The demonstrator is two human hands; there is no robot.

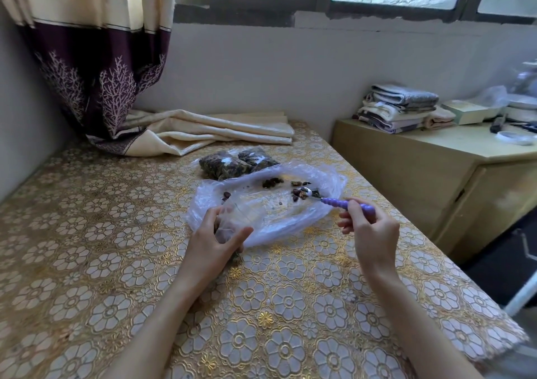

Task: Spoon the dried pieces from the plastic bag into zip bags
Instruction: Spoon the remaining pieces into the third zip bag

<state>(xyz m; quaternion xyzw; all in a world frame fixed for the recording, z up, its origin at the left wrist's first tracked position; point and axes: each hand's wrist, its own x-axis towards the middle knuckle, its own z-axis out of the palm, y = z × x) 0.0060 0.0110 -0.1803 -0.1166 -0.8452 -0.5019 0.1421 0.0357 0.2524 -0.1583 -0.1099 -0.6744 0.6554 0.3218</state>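
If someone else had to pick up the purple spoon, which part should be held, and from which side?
Hold the purple spoon by its ribbed handle, coming from the right, as the right hand does now. The handle sticks out past the edge of the plastic bag, while the bowl points left among the dried pieces. The ribs probably help the fingers not to slip.
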